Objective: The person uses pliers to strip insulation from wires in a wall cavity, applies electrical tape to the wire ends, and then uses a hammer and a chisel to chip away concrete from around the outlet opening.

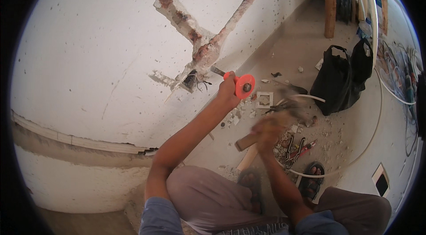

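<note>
My left hand [227,90] is closed round a cold chisel [217,71] with a round orange hand guard [245,86]. Its tip points at the wall just right of a broken-out hole [191,80] with wire ends showing; whether it touches the wall I cannot tell. Lower and to the right, my right hand [269,129] grips the wooden handle of a hammer [246,141]. Hand and hammer are smeared by motion, and the hammer's head is a dark blur among the rubble, apart from the chisel.
Two rough channels [177,13] run up the white wall from the hole. On the floor lie a square white frame [265,100], rubble, red-handled pliers [306,148] and a black plastic bag [333,79]. A pale cable [379,110] loops at right, by wire coils [401,68] and wooden posts [329,4].
</note>
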Tool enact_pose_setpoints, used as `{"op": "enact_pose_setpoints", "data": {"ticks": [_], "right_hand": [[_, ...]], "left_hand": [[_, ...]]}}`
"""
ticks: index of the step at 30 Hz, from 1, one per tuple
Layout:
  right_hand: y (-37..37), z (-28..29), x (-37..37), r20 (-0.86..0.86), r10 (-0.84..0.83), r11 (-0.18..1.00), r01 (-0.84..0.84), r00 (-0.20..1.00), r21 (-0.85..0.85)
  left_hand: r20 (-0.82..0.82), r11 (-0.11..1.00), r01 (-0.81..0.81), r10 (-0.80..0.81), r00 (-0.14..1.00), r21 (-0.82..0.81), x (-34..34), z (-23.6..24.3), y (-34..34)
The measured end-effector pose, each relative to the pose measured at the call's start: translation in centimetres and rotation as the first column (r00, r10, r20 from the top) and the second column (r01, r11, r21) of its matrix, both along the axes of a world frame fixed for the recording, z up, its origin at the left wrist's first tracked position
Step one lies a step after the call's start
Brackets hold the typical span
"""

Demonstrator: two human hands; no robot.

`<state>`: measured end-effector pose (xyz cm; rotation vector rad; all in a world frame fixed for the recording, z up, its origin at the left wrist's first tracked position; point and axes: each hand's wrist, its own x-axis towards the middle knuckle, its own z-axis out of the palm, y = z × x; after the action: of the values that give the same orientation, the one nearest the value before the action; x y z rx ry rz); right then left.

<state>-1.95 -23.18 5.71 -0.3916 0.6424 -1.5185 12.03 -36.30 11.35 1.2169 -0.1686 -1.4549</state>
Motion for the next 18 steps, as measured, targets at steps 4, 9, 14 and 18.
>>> {"op": "enact_pose_setpoints", "data": {"ticks": [4,9,14,18], "right_hand": [[0.5,-0.7,1.7,-0.341,0.27,0.942,-0.321,0.9,-0.1],[0.7,1.3,0.7,0.156,-0.11,0.947,0.151,0.982,-0.285],[-1.5,-3.9,2.6,-0.008,0.369,0.912,-0.361,0.929,0.196],[-0.7,-1.1,-1.1,-0.147,0.08,0.99,-0.096,0.986,-0.107]], "left_hand": [[0.003,0.996,0.045,-0.045,0.999,-0.081,1.9,-1.2,-0.1],[0.003,0.998,0.041,-0.041,0.999,-0.053,0.8,-0.4,0.1],[0.095,0.998,0.025,-0.02,0.995,-0.054,0.4,-0.6,0.1],[0.039,0.997,0.011,-0.008,0.999,-0.075,1.2,-0.1,0.0]]}}
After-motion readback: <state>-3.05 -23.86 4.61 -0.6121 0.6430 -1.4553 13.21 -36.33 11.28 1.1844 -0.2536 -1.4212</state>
